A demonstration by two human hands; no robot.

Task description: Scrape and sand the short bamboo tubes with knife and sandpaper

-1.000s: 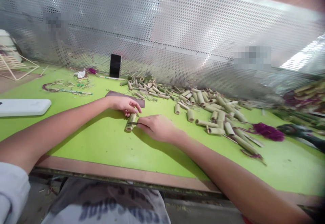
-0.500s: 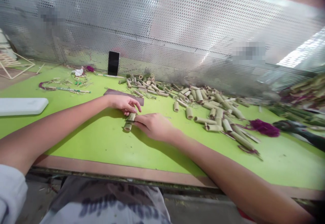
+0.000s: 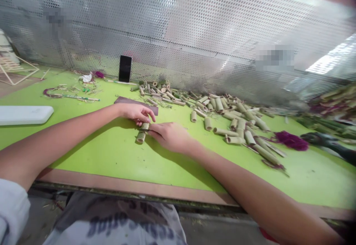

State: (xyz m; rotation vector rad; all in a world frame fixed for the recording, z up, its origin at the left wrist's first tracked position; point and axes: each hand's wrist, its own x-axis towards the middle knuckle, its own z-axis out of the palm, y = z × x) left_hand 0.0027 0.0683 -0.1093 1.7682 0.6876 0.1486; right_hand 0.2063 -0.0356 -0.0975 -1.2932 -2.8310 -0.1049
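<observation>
A short bamboo tube (image 3: 141, 137) lies on the green table, its open end towards me. My left hand (image 3: 136, 112) is at the tube's far end, fingers curled about it and the index finger raised. From the right, my right hand (image 3: 169, 135) pinches a thin dark blade-like strip (image 3: 144, 129) that lies across the top of the tube. Its handle, if any, is hidden in my fingers. Just behind my left hand is a flat brown strip (image 3: 133, 102).
Many cut bamboo tubes (image 3: 219, 104) are heaped at the back and right. A phone (image 3: 125, 69) stands against the perforated metal screen (image 3: 191, 26). Purple twine (image 3: 292, 140) and a dark tool (image 3: 328, 141) lie right, a white slab (image 3: 25, 115) left.
The dark strip has shifted slightly along with my right hand, still across the tube. My left hand and the tube keep nearly the same place.
</observation>
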